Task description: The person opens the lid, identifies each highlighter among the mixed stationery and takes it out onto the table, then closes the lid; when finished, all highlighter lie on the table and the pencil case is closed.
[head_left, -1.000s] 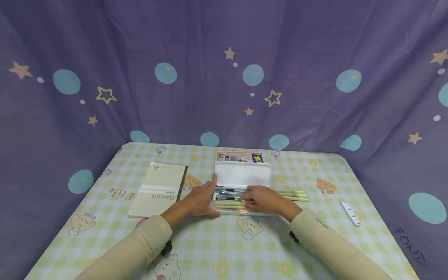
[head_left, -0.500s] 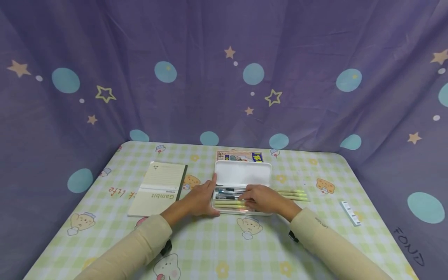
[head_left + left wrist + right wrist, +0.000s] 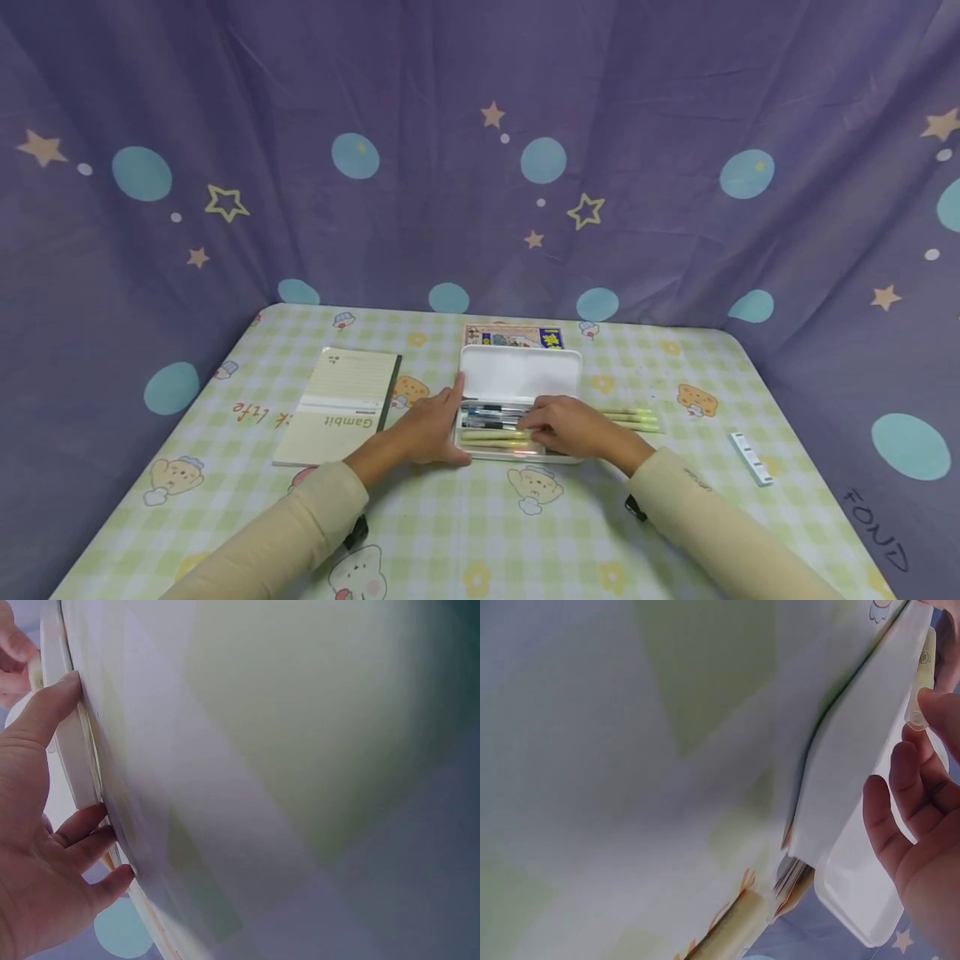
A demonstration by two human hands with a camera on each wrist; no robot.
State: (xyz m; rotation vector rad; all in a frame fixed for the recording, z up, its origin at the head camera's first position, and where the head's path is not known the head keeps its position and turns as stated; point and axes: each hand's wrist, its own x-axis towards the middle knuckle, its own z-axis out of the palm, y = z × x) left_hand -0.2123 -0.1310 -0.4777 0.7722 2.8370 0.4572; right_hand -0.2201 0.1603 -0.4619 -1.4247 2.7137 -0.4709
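Note:
A white pencil case lies mid-table with its lid raised at the back. Inside are clear-barrelled pens with dark grips, and pale yellow-green pens lie along the front. My left hand holds the case's left end, thumb at the front wall and index finger up beside the lid. My right hand reaches over the right half. In the right wrist view, its thumb and index finger pinch the clear-tipped end of a yellow-green pen. The hand hides the case's right part in the head view.
A notebook lies left of the case. Behind the lid is a printed colourful packet. More yellow-green sticks stick out past the case's right side. A small white strip lies far right. A purple curtain hangs behind the table.
My right hand has shifted slightly right over the case, showing a little more of the pens. My left hand and the case stay put.

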